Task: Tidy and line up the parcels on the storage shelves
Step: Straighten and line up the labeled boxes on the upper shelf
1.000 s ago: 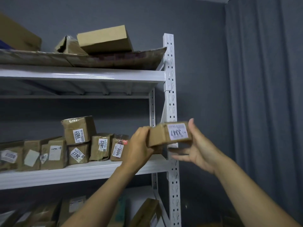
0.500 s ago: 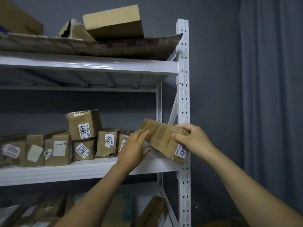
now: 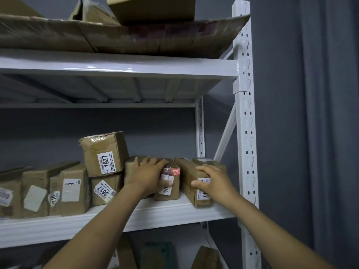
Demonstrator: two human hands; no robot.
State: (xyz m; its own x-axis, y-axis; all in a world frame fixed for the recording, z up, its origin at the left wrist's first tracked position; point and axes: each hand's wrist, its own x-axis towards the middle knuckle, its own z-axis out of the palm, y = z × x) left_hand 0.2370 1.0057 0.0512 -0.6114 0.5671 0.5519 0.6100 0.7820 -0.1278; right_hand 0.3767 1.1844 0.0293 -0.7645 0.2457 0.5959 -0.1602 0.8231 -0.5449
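A row of brown cardboard parcels with white number labels stands on the middle shelf (image 3: pixel 165 212) of a white metal rack. The long parcel ending in 47 (image 3: pixel 187 177) now stands on its side at the row's right end. My right hand (image 3: pixel 212 181) lies over its front top corner, fingers wrapped on it. My left hand (image 3: pixel 149 174) presses on the parcel with red tape (image 3: pixel 172 189) and partly hides the parcel left of it. Further left, parcel 1927 (image 3: pixel 104 152) sits tilted on top of parcel 3617 (image 3: pixel 104 191).
The rack's white upright post (image 3: pixel 245 121) stands just right of my right hand. Flattened cardboard and a box (image 3: pixel 151 8) lie on the top shelf. More parcels sit on the lower shelf (image 3: pixel 206 257). A grey curtain (image 3: pixel 330 113) hangs at the right.
The 47 parcel went from held in the air at the rack's corner down onto the middle shelf at the row's right end. My left hand shifted onto the red-taped parcel.
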